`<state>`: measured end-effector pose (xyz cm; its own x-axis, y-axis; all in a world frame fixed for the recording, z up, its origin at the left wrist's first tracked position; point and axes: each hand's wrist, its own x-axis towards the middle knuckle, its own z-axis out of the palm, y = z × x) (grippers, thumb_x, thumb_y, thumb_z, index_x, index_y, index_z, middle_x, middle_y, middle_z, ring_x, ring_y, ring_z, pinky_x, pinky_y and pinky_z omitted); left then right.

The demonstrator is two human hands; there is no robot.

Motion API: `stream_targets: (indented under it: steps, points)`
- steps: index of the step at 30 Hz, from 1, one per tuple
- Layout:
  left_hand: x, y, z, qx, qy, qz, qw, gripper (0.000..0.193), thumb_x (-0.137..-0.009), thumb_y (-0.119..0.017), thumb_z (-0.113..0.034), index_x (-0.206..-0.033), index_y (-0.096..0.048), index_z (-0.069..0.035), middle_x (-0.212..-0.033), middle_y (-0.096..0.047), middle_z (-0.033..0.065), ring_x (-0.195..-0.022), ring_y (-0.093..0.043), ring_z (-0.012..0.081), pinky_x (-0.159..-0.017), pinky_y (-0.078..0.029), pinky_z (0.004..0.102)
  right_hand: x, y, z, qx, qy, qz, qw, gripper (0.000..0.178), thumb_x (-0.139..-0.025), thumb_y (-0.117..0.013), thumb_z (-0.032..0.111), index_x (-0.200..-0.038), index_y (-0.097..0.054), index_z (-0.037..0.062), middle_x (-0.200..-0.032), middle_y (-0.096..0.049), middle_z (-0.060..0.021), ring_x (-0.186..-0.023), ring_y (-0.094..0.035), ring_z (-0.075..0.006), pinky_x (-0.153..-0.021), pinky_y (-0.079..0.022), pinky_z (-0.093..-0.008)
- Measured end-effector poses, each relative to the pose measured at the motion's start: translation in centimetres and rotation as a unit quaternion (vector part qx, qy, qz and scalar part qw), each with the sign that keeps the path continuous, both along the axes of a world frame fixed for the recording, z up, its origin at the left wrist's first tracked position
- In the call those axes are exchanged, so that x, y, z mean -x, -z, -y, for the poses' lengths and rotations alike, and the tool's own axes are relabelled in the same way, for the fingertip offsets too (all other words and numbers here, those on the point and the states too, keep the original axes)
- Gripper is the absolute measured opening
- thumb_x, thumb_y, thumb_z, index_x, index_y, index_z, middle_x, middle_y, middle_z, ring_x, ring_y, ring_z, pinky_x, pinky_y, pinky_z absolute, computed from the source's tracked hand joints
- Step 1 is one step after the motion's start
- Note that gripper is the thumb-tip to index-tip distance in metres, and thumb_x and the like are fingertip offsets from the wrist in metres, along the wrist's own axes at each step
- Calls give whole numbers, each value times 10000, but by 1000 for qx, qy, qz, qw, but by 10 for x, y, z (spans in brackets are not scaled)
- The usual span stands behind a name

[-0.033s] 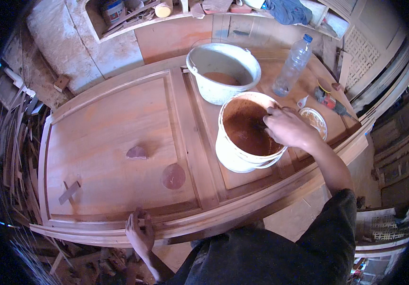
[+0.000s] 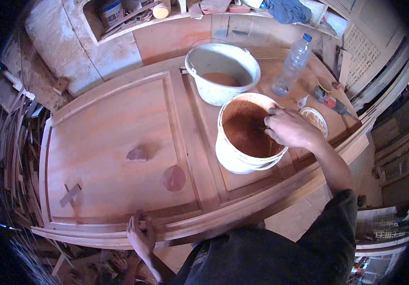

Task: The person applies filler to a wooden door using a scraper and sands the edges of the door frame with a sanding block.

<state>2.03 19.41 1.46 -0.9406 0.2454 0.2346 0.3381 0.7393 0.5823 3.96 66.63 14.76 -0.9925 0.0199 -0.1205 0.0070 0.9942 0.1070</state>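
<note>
My right hand reaches over the rim of a white bucket, its fingers curled inside. What they hold, if anything, is hidden. Reddish-brown liquid or paste lies in the bucket and coats its inner wall. My left hand is at the near edge of a panelled wooden door, fingers bent; whatever they grip cannot be made out. On the door's left panel lie a round sanding disc, a folded piece of sandpaper and a small flat scraper-like tool.
Behind the white bucket stands a larger pale bucket with brown contents. To the right are a clear plastic bottle, a smeared round lid and a red-and-grey power tool. A cluttered shelf runs along the back; wood strips pile up at left.
The whole view has shifted very slightly. My right hand stays at the bucket, and my left hand stays at the door's edge.
</note>
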Motion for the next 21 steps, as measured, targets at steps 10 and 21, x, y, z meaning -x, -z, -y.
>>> stream_targets:
  steps: [10, 21]
  points:
    - [2, 8, 11, 24, 14, 17, 999, 288, -890, -616, -168, -1103, -604, 26, -932, -648, 186, -876, -626, 380, -789, -475, 456, -19, -53, -18, 170, -23, -102, 980, 144, -878, -666, 139, -936, -674, 7, -852, -599, -142, -838, -608, -320, -746, -482, -415]
    - [3, 0, 1, 48, -10, 47, 998, 300, -898, -609, -178, -1121, -612, 23, -957, -648, 189, -905, -623, 380, -815, -474, 449, -11, -32, 15, -18, 46, -61, 997, 159, -908, -595, 185, -860, -669, 53, -973, -651, -138, -824, -686, -299, -742, -537, -453]
